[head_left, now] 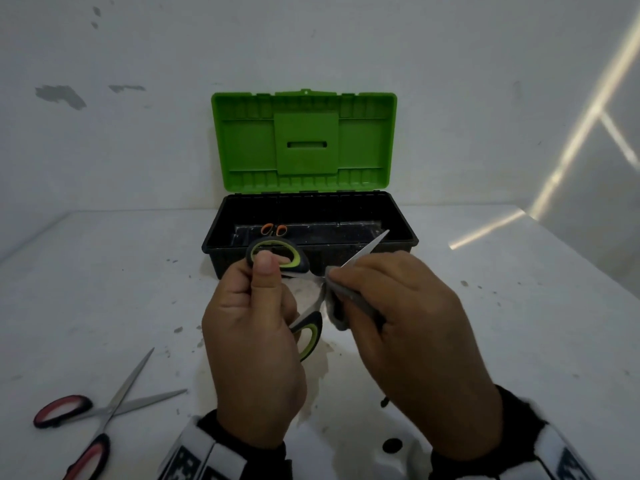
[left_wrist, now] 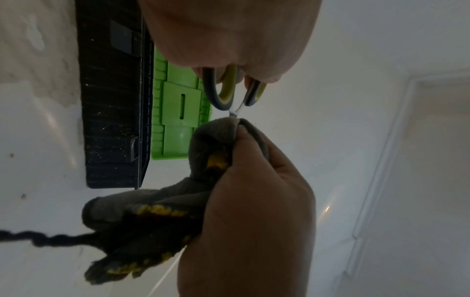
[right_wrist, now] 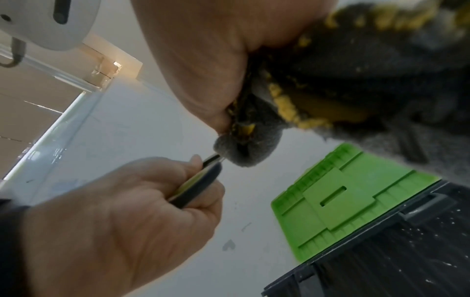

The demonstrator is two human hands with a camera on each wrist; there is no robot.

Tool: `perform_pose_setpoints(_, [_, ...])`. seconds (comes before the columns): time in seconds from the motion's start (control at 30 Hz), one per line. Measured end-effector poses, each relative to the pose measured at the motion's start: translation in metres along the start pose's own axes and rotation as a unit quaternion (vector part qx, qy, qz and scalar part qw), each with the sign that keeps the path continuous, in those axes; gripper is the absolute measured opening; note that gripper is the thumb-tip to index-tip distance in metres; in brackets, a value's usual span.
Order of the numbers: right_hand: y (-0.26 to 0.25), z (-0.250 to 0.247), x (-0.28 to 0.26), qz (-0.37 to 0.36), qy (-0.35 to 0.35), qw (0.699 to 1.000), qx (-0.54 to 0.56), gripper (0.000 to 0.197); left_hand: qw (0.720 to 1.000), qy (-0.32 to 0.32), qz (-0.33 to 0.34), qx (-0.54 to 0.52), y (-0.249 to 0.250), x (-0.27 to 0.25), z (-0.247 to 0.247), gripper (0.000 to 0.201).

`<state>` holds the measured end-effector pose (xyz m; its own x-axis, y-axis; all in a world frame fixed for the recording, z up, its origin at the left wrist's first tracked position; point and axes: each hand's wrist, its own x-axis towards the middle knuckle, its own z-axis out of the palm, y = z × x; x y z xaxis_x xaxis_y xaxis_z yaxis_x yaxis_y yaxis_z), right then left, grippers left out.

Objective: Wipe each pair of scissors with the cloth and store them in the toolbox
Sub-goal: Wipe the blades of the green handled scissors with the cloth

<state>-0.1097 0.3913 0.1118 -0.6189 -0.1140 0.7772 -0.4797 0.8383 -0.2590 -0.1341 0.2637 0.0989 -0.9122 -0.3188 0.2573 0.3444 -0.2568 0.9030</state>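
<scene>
Left hand [head_left: 252,344] clamps the green scissors [head_left: 277,259] by the handles, above counter centre, before the toolbox [head_left: 311,233]. Right hand [head_left: 408,327] pinches cloth [left_wrist: 157,203] round one blade. Best: steady handles, stroke toward the tip, fingers off the edge. Red scissors [head_left: 86,414] wait near the front-left corner.

Scissors [head_left: 86,415] left, toolbox [head_left: 311,233] behind.

Both hands are raised side by side near the viewer, left hand [head_left: 251,341] curled with thumb up, right hand [head_left: 408,327] pinching.
</scene>
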Motion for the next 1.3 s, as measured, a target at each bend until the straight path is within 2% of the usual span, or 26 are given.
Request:
perform_pose_setpoints(0.17, [0.025, -0.006, 0.007, 0.066, 0.037, 0.997, 0.0, 0.018, 1.0, -0.006, 0.013, 0.018, -0.001, -0.003, -0.001, 0.036])
perform_pose_setpoints(0.3, [0.006, 0.0, 0.003, 0.027, -0.018, 0.999, 0.011, 0.017, 1.0, -0.001, -0.005, 0.011, -0.002, 0.0, -0.002, 0.038])
perform_pose_setpoints(0.37, [0.01, 0.0, 0.003, 0.024, -0.023, 0.999, 0.016, 0.017, 1.0, -0.005, -0.018, 0.009, -0.002, 0.002, -0.004, 0.038])
perform_pose_setpoints(0.5, [0.034, -0.005, 0.008, 0.075, -0.008, 0.997, 0.02, 0.018, 0.998, 0.002, -0.069, 0.006, -0.004, 0.002, -0.006, 0.035])
perform_pose_setpoints(0.63, [0.041, -0.019, 0.007, 0.17, -0.027, 0.972, 0.161, 0.025, 0.992, -0.007, -0.126, -0.001, -0.003, 0.007, -0.01, 0.032])
perform_pose_setpoints(0.7, [0.044, -0.029, 0.007, 0.142, -0.024, 0.973, 0.178, 0.024, 0.989, -0.01, -0.145, -0.004, -0.001, 0.012, -0.013, 0.031])
perform_pose_setpoints(0.8, [0.046, -0.035, 0.007, -0.005, -0.06, 0.997, 0.052, 0.018, 0.985, -0.02, -0.169, 0.003, 0.004, 0.016, -0.016, 0.029])
perform_pose_setpoints(0.97, [0.029, -0.024, 0.012, -0.144, -0.122, 0.98, -0.055, 0.014, 0.983, -0.041, -0.177, 0.012, 0.009, 0.015, -0.013, 0.03])
perform_pose_setpoints(1.03, [0.028, -0.021, 0.012, -0.147, -0.12, 0.98, -0.054, 0.013, 0.981, -0.046, -0.188, -0.003, 0.011, 0.015, -0.013, 0.03])
perform_pose_setpoints(1.13, [0.046, -0.024, 0.011, -0.089, -0.105, 0.99, -0.013, 0.013, 0.976, -0.052, -0.21, -0.025, 0.014, 0.018, -0.016, 0.027])
perform_pose_setpoints(1.2, [0.055, -0.025, 0.008, -0.059, -0.1, 0.993, -0.021, 0.014, 0.977, -0.057, -0.203, -0.02, 0.013, 0.018, -0.017, 0.028])
perform_pose_setpoints(1.3, [0.05, -0.022, 0.005, -0.057, -0.098, 0.993, -0.025, 0.015, 0.978, -0.057, -0.198, -0.017, 0.012, 0.016, -0.015, 0.028])
